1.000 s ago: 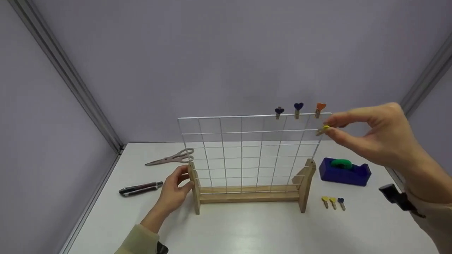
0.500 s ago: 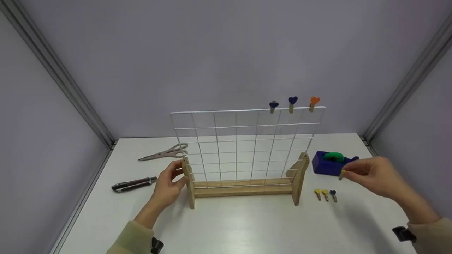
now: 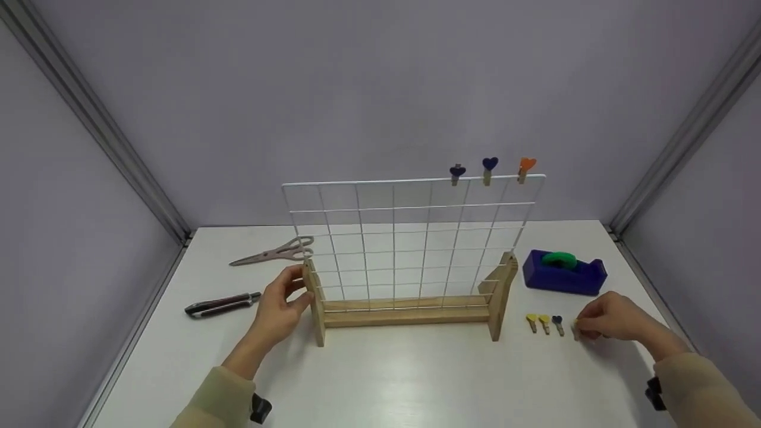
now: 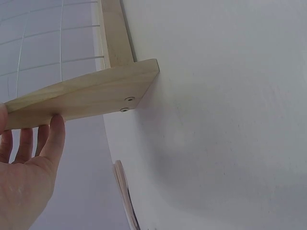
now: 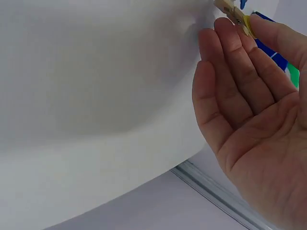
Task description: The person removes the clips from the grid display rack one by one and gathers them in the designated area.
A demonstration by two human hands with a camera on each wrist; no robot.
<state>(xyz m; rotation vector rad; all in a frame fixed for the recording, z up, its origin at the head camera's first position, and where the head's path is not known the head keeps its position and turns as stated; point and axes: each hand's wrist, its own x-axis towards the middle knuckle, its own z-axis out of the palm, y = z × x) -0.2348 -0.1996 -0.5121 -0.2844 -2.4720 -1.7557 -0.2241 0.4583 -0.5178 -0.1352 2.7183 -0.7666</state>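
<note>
As right-hand fingers (image 5: 266, 64) pinch it, the clothespin (image 5: 229, 9) points lengthwise toward the wearer.

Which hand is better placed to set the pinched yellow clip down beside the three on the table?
Probably the right hand: it pinches the yellow clip just beside the row of three clips. The left hand grips the wooden stand at its left end, well away from them.

held clip (image 5: 231, 10): yellow, tan | rack (image 3: 405, 317): white grid, tan | dispenser (image 3: 559, 279): blue | knife (image 3: 223, 305): black, perhaps maroon
</note>
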